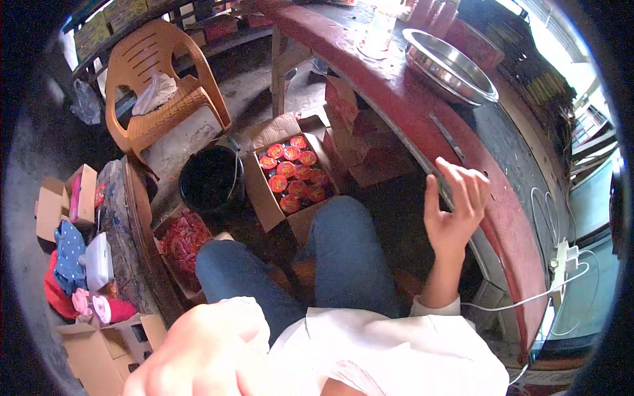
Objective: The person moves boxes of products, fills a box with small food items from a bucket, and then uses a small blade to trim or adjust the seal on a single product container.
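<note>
My right hand (457, 204) is raised by the edge of the red table (396, 122). Its fingers are loosely bent and its thumb stands apart from them; nothing shows in its grasp. Large and overexposed, my left hand (205, 350) is close to the camera at the lower left, its fingers mostly hidden. On the floor in front of my knees, an open cardboard box (267, 206) holds several round cups with red lids (290, 170). Left of my legs, another box contains many small red wrapped packets (185, 241). A black bucket (211, 179) stands between these boxes and the chair.
An orange plastic chair (155, 86) with a white cloth bag stands at the far left. A steel basin (451, 66) and a metal strip (447, 137) lie on the table. White cables and a power strip (564, 264) are at right. A pink bottle (115, 309) lies at left.
</note>
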